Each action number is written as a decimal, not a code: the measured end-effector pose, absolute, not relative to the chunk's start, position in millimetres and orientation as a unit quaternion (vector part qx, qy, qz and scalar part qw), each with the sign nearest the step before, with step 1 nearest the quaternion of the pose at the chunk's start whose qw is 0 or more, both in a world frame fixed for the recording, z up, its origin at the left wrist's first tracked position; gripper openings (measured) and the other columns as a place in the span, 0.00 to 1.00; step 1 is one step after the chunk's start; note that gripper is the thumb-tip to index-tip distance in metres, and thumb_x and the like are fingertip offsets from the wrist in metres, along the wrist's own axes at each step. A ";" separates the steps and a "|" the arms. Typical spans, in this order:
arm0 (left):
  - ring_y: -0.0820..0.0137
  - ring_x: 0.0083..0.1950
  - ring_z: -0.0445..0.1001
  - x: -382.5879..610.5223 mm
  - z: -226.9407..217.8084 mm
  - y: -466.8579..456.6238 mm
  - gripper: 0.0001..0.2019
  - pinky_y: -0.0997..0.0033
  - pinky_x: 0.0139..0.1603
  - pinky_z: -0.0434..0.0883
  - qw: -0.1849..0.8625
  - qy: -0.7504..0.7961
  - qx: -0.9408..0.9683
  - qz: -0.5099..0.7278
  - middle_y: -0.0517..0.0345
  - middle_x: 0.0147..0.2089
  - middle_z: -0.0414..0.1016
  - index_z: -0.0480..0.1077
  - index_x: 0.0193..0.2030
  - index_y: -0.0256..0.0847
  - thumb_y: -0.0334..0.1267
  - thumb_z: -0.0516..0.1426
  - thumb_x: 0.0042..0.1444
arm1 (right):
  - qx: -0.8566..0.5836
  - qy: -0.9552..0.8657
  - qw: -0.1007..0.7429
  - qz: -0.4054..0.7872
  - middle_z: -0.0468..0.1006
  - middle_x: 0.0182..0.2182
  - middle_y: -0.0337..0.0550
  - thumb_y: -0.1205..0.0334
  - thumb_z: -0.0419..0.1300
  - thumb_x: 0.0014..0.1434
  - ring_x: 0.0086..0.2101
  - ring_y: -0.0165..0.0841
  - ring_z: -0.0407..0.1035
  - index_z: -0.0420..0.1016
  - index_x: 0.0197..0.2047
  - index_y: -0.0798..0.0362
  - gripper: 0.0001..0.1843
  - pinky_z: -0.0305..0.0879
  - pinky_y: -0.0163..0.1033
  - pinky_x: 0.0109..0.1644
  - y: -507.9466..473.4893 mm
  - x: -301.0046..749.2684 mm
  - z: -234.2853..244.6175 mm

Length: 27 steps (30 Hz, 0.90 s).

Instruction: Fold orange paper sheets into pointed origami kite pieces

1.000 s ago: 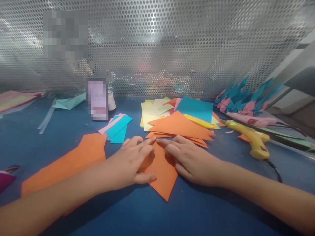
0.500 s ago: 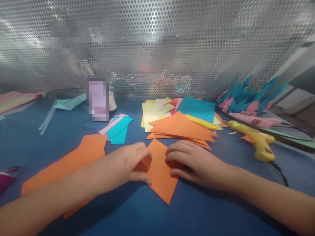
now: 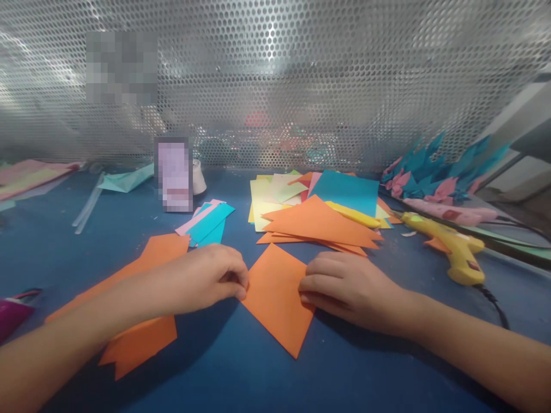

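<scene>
Between your left hand (image 3: pixel 206 281) and right hand (image 3: pixel 344 284), clenched fingers (image 3: pixel 321 269) pinch the paper (image 3: pixel 275 298) corners; uneven pulling could tear it.

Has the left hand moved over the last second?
Yes. The left hand has slid left, off the middle of the orange folded paper to its left corner, now below the cyan strips.

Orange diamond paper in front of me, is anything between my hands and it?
Nothing visible. The left hand touches the orange diamond paper at its left corner, and the right hand rests on its right edge.
</scene>
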State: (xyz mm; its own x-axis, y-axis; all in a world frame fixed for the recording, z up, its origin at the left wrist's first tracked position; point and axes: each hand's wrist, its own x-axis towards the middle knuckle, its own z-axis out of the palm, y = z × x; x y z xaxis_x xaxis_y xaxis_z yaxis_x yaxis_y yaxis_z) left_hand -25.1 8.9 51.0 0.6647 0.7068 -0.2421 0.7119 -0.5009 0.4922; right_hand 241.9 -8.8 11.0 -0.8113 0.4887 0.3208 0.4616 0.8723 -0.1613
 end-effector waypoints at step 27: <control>0.71 0.34 0.71 -19.4 43.0 3.7 0.04 0.74 0.32 0.65 0.263 0.433 0.861 0.057 0.62 0.33 0.72 0.67 0.37 0.44 0.35 0.51 0.60 | -0.364 -0.890 0.226 0.157 0.79 0.33 0.43 0.63 0.52 0.64 0.34 0.32 0.72 0.73 0.40 0.52 0.08 0.65 0.35 0.35 -1.1 241.4 9.1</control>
